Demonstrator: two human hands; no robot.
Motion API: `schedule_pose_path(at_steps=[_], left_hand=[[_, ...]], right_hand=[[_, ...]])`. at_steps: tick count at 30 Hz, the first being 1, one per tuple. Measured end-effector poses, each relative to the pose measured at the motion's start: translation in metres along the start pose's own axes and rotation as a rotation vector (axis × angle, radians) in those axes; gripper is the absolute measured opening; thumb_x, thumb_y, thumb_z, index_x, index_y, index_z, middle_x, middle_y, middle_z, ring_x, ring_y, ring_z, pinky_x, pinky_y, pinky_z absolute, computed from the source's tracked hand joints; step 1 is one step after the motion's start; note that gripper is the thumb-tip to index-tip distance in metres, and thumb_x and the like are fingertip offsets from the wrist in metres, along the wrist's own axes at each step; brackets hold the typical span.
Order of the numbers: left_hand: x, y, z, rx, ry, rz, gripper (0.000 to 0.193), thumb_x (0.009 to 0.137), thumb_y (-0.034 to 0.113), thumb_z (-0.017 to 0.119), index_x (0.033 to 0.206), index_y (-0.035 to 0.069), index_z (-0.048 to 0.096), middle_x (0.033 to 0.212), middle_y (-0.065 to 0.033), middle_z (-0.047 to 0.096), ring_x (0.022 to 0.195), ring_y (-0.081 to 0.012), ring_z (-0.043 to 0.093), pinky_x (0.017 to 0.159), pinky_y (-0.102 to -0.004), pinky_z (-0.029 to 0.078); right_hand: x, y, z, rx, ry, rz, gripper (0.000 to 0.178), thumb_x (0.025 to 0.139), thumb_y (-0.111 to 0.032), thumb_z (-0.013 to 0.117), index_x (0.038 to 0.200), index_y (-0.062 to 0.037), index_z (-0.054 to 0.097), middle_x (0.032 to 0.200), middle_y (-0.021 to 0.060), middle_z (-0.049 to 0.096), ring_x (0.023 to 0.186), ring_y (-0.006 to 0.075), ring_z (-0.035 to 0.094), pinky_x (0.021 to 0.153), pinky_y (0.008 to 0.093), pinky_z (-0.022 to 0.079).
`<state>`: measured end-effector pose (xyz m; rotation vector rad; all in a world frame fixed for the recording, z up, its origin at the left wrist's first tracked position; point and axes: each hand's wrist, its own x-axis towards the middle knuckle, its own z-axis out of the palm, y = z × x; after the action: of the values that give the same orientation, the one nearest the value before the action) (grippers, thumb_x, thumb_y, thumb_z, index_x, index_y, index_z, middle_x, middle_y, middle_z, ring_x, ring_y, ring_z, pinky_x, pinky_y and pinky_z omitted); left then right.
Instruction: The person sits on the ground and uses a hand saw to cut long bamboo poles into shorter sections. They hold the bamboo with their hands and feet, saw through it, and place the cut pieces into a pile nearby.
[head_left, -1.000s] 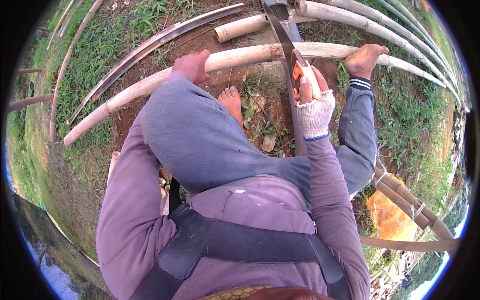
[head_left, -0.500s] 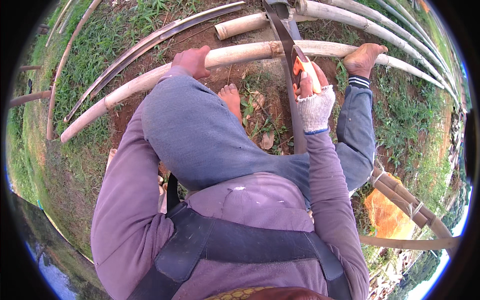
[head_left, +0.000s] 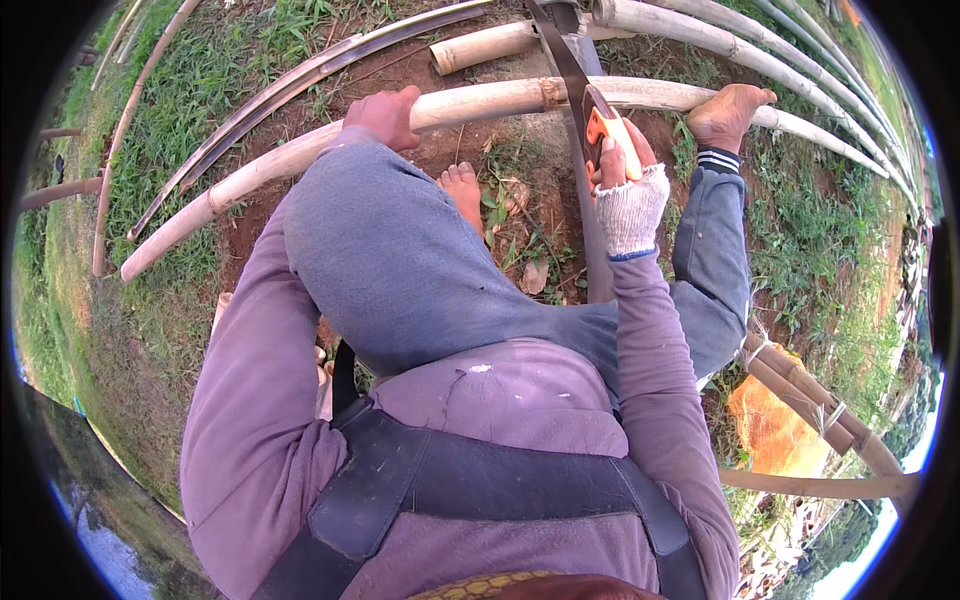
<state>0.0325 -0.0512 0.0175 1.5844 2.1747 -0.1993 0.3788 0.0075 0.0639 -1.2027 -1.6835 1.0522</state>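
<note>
A pale bamboo pole (head_left: 480, 104) lies crosswise in front of me, over a long grey support (head_left: 596, 262). My left hand (head_left: 385, 117) grips the pole left of its middle, just past my bent knee. In a fingerless white knit glove, my right hand (head_left: 628, 185) is closed round the orange handle of a handsaw (head_left: 613, 140). The saw's dark blade points away from me and crosses the pole beside a node. Whether its teeth have entered the bamboo I cannot tell. My right foot (head_left: 727, 113) rests on the pole to the right of the saw.
Beyond the pole lies a short bamboo piece (head_left: 485, 48), with several long poles (head_left: 720, 45) at the far right. A split bamboo length (head_left: 300, 77) curves at the left. An orange mesh sack (head_left: 770, 425) sits by tied bamboo poles (head_left: 800, 390) at the right.
Almost nothing differs. The pole's middle and my left hand sit very slightly higher in view; the saw and my right hand have barely shifted.
</note>
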Motion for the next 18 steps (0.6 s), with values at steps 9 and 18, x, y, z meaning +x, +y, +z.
schedule_pose_path(at_steps=[9, 18], left_hand=[[-0.010, -0.013, 0.001, 0.023, -0.030, -0.078, 0.060, 0.083, 0.039, 0.086, 0.133, 0.019, 0.060, 0.124, -0.0165, 0.076, 0.119, -0.0389, 0.072, 0.102, -0.0508, 0.057], [-0.005, -0.006, -0.001, 0.016, -0.019, -0.017, 0.057, 0.083, 0.039, 0.086, 0.130, 0.017, 0.060, 0.122, -0.0165, 0.077, 0.118, -0.0394, 0.072, 0.101, -0.0514, 0.057]], right_hand=[[-0.146, -0.026, -0.098, 0.062, -0.099, 0.161, 0.062, 0.106, -0.036, 0.068, 0.152, 0.0026, 0.053, 0.119, 0.0145, 0.074, 0.068, 0.0068, 0.059, 0.063, 0.0230, 0.051], [-0.017, -0.011, -0.007, 0.038, -0.059, 0.045, 0.040, 0.108, -0.017, 0.067, 0.144, 0.0015, 0.063, 0.104, 0.0108, 0.075, 0.076, 0.0083, 0.065, 0.067, 0.0261, 0.054]])
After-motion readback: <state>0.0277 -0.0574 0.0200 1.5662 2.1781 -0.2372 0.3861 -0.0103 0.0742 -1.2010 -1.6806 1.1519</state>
